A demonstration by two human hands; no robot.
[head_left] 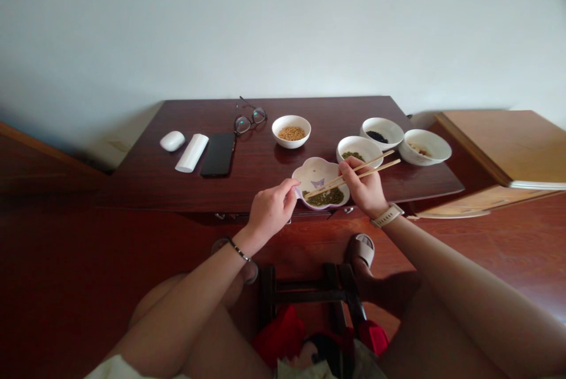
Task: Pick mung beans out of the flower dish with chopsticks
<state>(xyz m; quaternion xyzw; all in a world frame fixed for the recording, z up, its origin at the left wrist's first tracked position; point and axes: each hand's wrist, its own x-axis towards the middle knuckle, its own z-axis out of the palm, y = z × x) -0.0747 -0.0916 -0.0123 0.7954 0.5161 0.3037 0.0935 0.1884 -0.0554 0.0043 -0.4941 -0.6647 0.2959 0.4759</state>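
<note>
My left hand (273, 207) grips the short handle of a flower-shaped bowl (316, 168) at the table's front edge. Green beans (325, 197) lie along the near side of this bowl, below a purple cartoon print. Wooden chopsticks (374, 168) are held in my right hand (363, 187), their tips down among the beans. Just behind my right fingers stands a white bowl (346, 147) with more green beans in it, partly hidden by the hand and the chopsticks.
Yellow beans fill part of a white bowl (277, 129) at the table's middle. To the right stand a bowl of black beans (387, 127) and a bowl (435, 152) with pale and reddish bits. Glasses (250, 121), a black phone (219, 155), a white case (191, 153) and a rounded white object (172, 141) lie left.
</note>
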